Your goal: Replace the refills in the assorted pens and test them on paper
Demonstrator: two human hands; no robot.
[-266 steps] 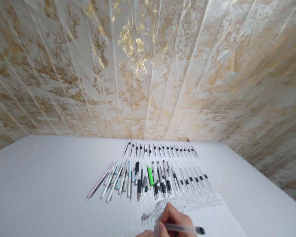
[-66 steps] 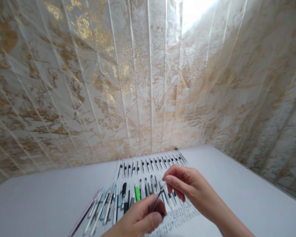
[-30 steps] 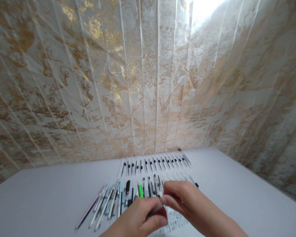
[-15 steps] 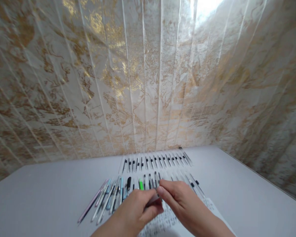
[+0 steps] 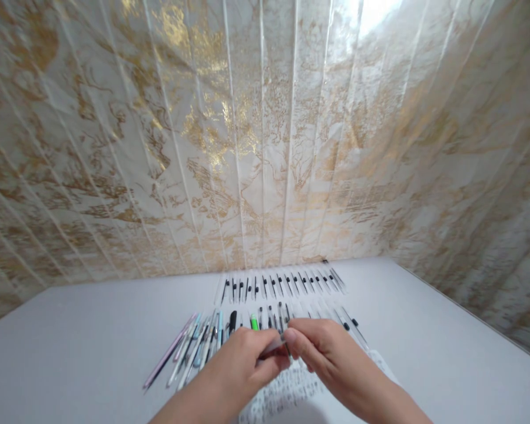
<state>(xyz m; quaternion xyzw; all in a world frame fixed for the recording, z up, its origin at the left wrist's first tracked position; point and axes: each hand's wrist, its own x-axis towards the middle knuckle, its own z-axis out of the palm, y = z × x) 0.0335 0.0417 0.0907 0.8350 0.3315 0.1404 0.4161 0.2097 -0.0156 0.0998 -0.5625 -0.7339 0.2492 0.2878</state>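
Observation:
My left hand [image 5: 251, 359] is closed around a slim, translucent whitish pen piece [image 5: 272, 344], which looks like a barrel. At the piece's right end, the thumb and fingers of my right hand [image 5: 320, 347] are pinched together, and the fingertips of both hands almost meet. My fingers hide most of what they hold. Just beyond my hands lie a green-topped pen [image 5: 254, 321], a black pen cap [image 5: 233, 321] and several clear pens with dark parts [image 5: 280, 312]. Under my hands is a sheet of paper [image 5: 291, 388] with handwriting.
A loose pile of pastel and white pens [image 5: 189, 350] lies to the left. Along the back of the white table [image 5: 92, 347] runs a row of clear pen parts with black pieces [image 5: 287, 284]. A gold-patterned curtain [image 5: 247, 147] hangs behind. More pen parts [image 5: 355, 327] lie at right.
Both hands stay together around the pen piece, with slightly more of it showing between them. My right fingers have shifted a little. The view has moved slightly.

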